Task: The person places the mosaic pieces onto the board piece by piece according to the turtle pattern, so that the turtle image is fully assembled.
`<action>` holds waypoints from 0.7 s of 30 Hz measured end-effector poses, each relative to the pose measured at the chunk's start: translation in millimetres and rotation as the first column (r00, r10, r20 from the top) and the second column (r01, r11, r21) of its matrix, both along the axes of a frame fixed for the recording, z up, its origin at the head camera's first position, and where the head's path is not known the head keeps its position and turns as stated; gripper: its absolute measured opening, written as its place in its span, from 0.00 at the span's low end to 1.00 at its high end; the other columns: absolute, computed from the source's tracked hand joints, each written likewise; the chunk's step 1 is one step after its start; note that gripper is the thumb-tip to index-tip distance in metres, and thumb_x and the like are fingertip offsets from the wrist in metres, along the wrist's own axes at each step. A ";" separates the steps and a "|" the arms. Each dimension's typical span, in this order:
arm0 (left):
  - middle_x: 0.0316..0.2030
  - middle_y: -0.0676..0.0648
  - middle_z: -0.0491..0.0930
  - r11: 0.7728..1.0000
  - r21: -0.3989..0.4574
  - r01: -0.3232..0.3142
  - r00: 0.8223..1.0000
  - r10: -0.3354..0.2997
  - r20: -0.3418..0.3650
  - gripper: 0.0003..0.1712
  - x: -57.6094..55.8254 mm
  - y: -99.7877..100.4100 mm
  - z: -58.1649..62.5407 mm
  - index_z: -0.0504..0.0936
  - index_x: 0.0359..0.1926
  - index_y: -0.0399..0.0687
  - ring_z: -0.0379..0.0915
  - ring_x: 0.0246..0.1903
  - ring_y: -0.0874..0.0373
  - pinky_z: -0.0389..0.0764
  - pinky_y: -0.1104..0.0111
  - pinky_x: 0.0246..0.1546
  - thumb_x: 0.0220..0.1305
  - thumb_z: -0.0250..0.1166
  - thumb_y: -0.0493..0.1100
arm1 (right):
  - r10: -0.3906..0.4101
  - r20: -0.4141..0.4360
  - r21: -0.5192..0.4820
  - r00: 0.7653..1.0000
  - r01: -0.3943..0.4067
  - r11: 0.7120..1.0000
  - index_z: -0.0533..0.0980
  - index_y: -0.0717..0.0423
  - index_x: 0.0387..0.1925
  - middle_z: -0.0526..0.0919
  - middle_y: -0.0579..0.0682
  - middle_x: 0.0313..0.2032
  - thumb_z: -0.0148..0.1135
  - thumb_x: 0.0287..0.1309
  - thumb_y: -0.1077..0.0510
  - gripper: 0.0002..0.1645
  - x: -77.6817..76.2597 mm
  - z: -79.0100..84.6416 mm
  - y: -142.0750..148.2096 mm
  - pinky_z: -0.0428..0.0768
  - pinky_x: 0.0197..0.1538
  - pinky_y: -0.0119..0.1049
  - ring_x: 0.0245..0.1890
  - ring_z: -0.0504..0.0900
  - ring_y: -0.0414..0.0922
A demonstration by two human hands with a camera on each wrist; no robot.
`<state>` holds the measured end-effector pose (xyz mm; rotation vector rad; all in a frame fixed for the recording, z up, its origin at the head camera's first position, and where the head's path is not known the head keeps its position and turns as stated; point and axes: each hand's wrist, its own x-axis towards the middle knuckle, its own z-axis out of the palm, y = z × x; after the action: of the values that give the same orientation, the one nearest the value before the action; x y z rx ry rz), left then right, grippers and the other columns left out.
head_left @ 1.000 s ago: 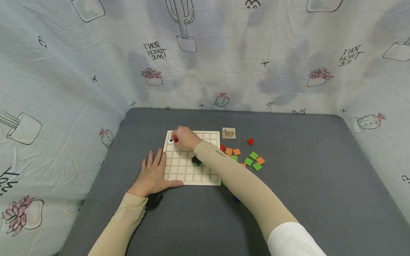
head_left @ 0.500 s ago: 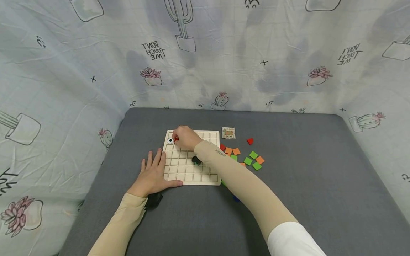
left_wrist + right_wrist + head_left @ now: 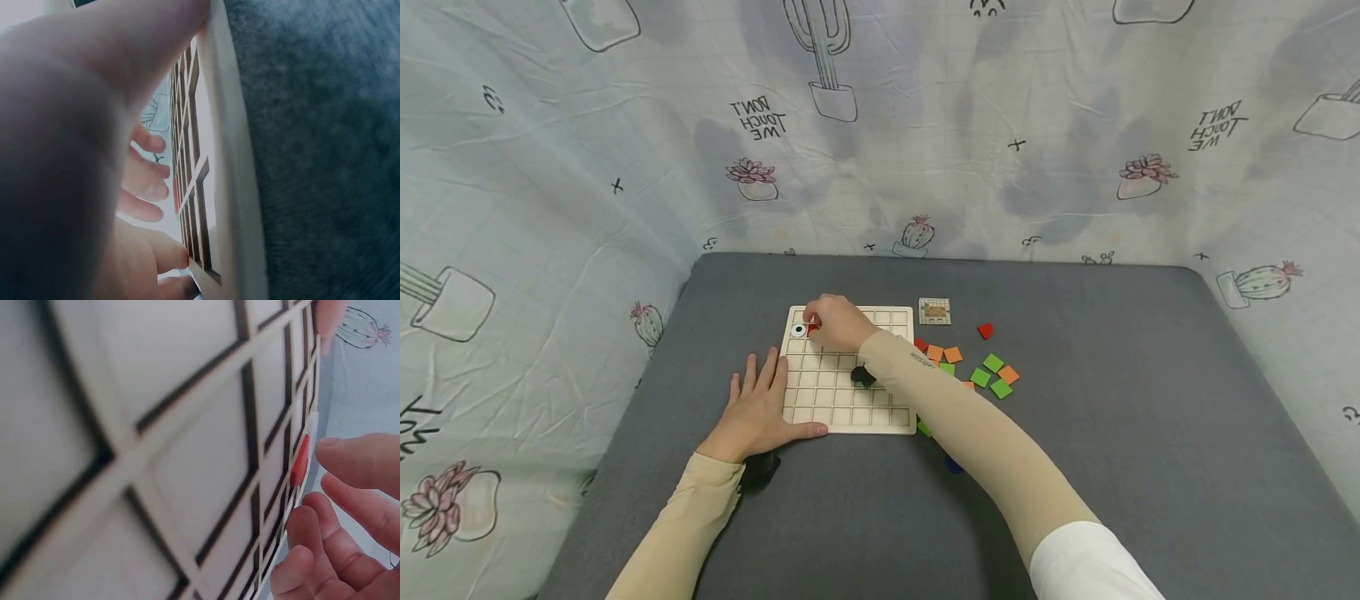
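A pale wooden grid board [image 3: 820,397] lies on the grey table. In its upper left, a white disc with a black dot [image 3: 798,331] sits in a cell, with a small red tile [image 3: 813,331] just to its right. My right hand [image 3: 841,323] is over that corner. In the right wrist view the red tile [image 3: 301,464] rests in the grid, and the thumb and loosely bent fingers of my right hand [image 3: 347,531] are close to it, apart from it. My left hand [image 3: 756,417] lies spread at the board's left edge, thumb along its near edge.
Orange tiles [image 3: 952,355], green tiles [image 3: 981,377] and a red piece [image 3: 985,331] lie scattered right of the board. A patterned card [image 3: 935,311] lies beyond them. A blue piece [image 3: 953,465] shows partly behind my right forearm. A patterned curtain [image 3: 880,150] surrounds the table.
The right hand's fingertips have come slightly away from the red tile, and more of it shows. My left hand and the board have stayed in place.
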<state>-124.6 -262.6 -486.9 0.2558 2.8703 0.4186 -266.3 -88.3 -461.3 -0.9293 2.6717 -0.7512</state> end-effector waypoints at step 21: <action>0.83 0.31 0.36 1.000 0.019 -0.018 0.999 0.017 0.031 0.83 -1.1 1.3 0.3 0.42 0.82 0.33 0.27 0.80 0.25 0.38 0.27 0.73 0.48 0.68 0.84 | -0.020 -0.007 -0.081 1.000 0.019 0.997 0.82 0.58 0.59 0.85 0.54 0.48 0.67 0.70 0.55 0.20 17.3 21.4 46.7 0.81 0.53 0.43 0.48 0.84 0.49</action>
<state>-125.7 -261.3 -486.5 0.2257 2.8416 0.4491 -249.0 -41.5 -439.9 -0.9285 2.6786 -0.8675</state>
